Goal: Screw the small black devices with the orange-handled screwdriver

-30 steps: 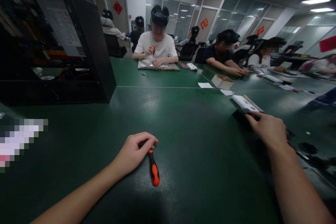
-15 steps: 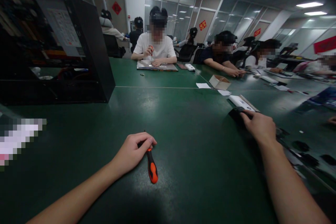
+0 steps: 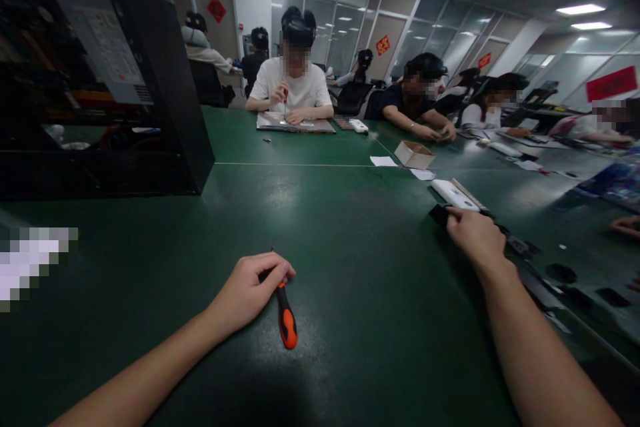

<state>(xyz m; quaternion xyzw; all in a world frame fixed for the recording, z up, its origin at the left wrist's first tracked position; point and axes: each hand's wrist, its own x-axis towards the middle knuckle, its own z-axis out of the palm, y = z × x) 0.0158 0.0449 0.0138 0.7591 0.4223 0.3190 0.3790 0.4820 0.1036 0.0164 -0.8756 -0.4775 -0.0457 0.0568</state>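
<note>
My left hand (image 3: pixel 263 280) rests on the green table, its fingers curled round the upper part of a screwdriver (image 3: pixel 287 321). The black and orange handle sticks out toward me, and a bit of its dark tip shows beyond my fingers. Farther off to the right, my right hand (image 3: pixel 477 233) is closed on a black flat piece (image 3: pixel 439 215), whose far end shows past my fingers. Most of that piece is hidden under the hand. Just beyond it lies a white box-like device (image 3: pixel 456 195) with dark marks.
A black computer case (image 3: pixel 165 93), its side open, stands at the left. Several dark parts (image 3: pixel 560 273) lie at the right. An open cardboard box (image 3: pixel 415 155) and paper sheets (image 3: pixel 383 161) lie farther back. Across the table a person (image 3: pixel 290 90) works with a screwdriver.
My right hand has moved slightly left with the black piece. My left hand stays on the screwdriver. The whole view has shifted a little.
</note>
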